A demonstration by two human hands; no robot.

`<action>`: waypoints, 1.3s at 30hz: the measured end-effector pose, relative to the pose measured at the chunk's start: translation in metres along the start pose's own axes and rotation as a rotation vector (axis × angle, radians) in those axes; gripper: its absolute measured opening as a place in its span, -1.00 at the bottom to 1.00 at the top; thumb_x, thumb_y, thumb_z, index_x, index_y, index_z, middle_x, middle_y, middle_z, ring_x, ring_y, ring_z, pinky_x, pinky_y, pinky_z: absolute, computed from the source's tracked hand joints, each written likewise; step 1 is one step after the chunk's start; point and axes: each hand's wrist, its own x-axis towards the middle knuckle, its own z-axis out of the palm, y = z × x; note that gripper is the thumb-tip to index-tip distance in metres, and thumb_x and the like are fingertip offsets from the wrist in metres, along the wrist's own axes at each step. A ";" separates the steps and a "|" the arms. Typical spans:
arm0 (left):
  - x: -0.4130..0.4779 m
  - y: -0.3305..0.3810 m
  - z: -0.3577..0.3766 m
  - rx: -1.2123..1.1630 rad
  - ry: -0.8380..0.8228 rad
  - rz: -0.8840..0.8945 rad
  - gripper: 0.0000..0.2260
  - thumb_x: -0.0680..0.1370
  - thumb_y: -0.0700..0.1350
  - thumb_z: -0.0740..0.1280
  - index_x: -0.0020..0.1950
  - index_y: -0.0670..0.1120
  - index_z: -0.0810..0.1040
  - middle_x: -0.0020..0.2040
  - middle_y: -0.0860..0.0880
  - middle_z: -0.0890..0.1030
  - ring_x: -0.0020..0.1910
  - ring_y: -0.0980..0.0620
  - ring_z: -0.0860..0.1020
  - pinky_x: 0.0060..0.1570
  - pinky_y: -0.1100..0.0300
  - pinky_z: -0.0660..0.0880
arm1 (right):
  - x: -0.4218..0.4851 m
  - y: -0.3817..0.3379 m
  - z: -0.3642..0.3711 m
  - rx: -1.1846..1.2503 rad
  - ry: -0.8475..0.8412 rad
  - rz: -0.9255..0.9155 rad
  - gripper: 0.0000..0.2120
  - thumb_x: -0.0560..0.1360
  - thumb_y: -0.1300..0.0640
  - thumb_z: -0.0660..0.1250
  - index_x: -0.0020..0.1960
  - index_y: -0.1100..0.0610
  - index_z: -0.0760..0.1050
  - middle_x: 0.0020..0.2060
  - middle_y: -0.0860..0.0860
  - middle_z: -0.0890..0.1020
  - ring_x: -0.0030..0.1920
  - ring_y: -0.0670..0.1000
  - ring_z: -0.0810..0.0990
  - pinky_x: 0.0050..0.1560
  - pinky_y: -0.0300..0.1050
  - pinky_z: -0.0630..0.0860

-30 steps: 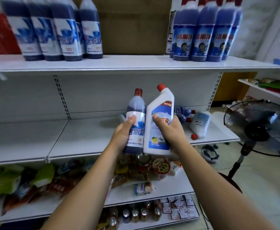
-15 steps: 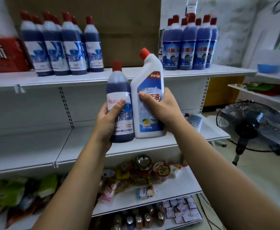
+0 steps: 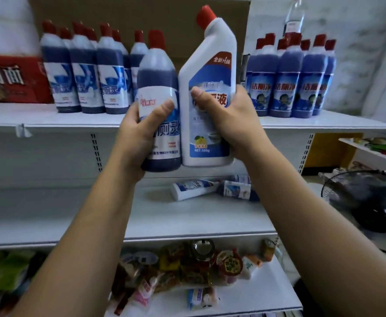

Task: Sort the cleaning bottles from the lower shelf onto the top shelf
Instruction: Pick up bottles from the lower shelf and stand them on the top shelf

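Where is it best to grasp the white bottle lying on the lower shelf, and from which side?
Grip the white bottle around its middle body from above. It lies on its side with its flat base toward the front left, and a blue bottle crowds its right end.

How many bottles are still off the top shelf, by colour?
Dark blue: 3, the dark blue bottle in the left hand, a lying blue bottle and a mostly hidden rear blue bottle on the lower shelf.
White: 2, the white bottle in the right hand and a lying white bottle.
Total: 5
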 end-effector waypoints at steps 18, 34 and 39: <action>0.090 0.023 -0.084 0.117 0.137 0.100 -0.80 0.56 -0.07 0.42 0.15 0.00 0.52 0.08 -0.11 0.70 0.04 -0.09 0.70 0.05 -0.09 0.65 | 0.076 0.001 0.075 0.041 0.126 -0.027 -0.43 0.41 -0.05 0.54 0.26 0.20 0.41 0.05 0.09 0.69 -0.01 0.01 0.73 0.01 0.06 0.68; 0.152 0.035 -0.149 0.737 -0.035 0.142 -0.37 0.48 0.12 0.48 0.48 0.04 0.32 0.37 0.04 0.53 0.29 0.03 0.53 0.21 0.06 0.52 | 0.100 0.018 0.130 -0.146 0.282 -0.122 -0.53 0.41 -0.03 0.53 0.16 0.00 0.34 0.05 -0.06 0.61 0.03 -0.05 0.66 -0.02 -0.16 0.62; 0.161 0.038 -0.141 0.897 0.057 0.137 -0.40 0.44 0.20 0.50 0.38 0.03 0.40 0.20 0.02 0.46 0.17 0.00 0.53 0.11 0.06 0.53 | 0.110 0.027 0.127 -0.094 0.249 -0.117 -0.59 0.42 0.02 0.52 0.11 -0.04 0.35 0.03 -0.06 0.62 0.01 -0.06 0.67 -0.07 -0.18 0.63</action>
